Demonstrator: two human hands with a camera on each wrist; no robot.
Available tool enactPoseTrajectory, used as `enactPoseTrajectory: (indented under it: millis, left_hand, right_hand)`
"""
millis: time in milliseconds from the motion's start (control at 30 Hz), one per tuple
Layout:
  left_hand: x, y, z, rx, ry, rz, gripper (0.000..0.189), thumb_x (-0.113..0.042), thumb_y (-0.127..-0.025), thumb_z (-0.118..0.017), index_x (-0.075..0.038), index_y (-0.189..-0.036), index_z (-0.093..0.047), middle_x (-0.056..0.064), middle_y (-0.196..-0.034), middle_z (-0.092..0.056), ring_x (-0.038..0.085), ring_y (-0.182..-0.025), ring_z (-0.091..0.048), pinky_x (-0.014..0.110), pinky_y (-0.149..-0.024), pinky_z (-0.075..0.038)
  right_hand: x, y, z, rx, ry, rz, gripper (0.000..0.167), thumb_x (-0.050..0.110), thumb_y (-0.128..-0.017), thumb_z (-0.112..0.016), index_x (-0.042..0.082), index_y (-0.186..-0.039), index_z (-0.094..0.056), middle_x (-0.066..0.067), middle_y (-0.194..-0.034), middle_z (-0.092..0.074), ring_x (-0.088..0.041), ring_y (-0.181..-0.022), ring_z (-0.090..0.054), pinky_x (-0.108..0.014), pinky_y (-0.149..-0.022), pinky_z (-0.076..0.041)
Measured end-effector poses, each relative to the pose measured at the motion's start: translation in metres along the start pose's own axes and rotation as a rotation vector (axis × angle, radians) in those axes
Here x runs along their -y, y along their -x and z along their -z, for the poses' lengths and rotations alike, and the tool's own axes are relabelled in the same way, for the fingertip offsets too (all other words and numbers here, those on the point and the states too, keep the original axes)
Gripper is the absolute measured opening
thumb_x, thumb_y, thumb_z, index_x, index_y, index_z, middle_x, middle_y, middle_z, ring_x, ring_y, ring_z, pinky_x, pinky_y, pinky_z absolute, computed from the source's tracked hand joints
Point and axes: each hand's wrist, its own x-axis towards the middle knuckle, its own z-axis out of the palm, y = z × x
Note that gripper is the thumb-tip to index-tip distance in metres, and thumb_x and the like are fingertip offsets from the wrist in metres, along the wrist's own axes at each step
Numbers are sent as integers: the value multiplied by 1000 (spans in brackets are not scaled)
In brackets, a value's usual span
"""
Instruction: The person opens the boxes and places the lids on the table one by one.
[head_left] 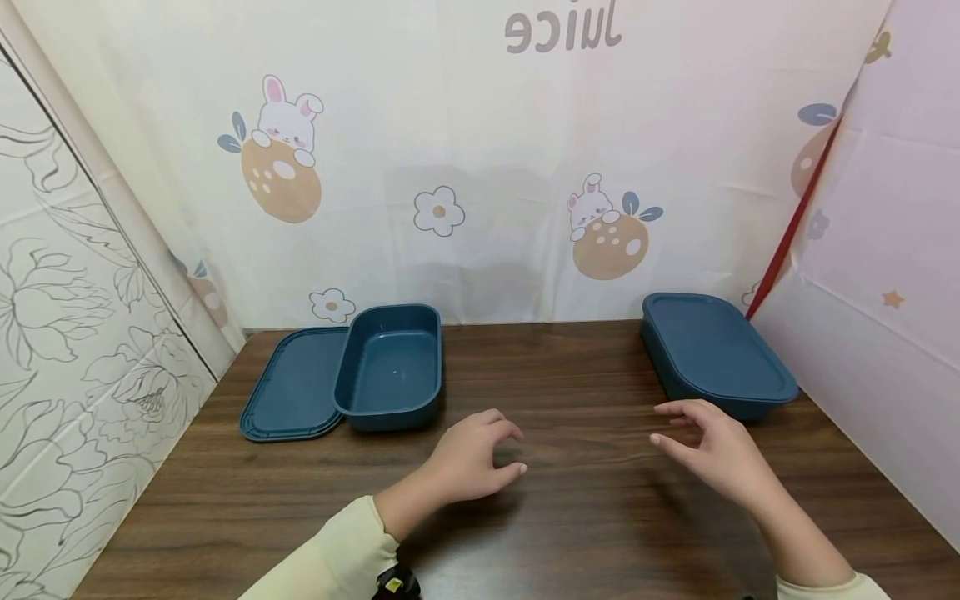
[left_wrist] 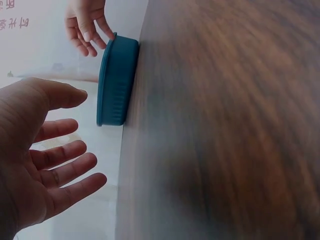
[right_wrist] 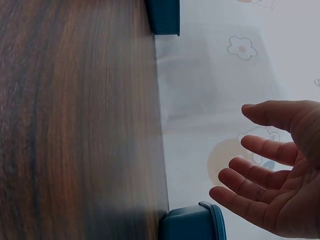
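Note:
My left hand (head_left: 468,458) hovers over the table just right of an open blue container (head_left: 396,371), fingers spread and holding nothing. That container has its near-left edge overlapping a flat blue lid (head_left: 300,387) on the table. Over the right side of the table my right hand (head_left: 712,450) is held with loose fingers and nothing in them. Just beyond it stands a second blue container with its lid (head_left: 720,346) on top. In the left wrist view the left hand's fingers (left_wrist: 65,155) are apart; the right wrist view likewise shows the right hand's fingers (right_wrist: 255,185) spread.
The dark wood table (head_left: 547,533) meets a white printed curtain (head_left: 495,167) along its back edge. A floral panel (head_left: 67,358) stands along the left side, and pale cloth (head_left: 892,333) hangs at the right. A red strip (head_left: 795,225) runs down the right back corner.

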Motion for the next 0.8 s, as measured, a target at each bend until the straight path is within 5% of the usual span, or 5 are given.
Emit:
enactPoseTrajectory:
  millis: [800]
  left_hand:
    - [-19, -17, -21, -7, -3, -51, 31, -37, -87, -72, -17, -109, -70, -5, -106, -62, 9, -95, -60, 24, -77, -51]
  right_hand:
    - [-23, 9, 17, -105, 46, -27, 36, 24, -87, -76, 2, -113, -65, -22, -115, -60, -40, -98, -63, -46, -73, -55]
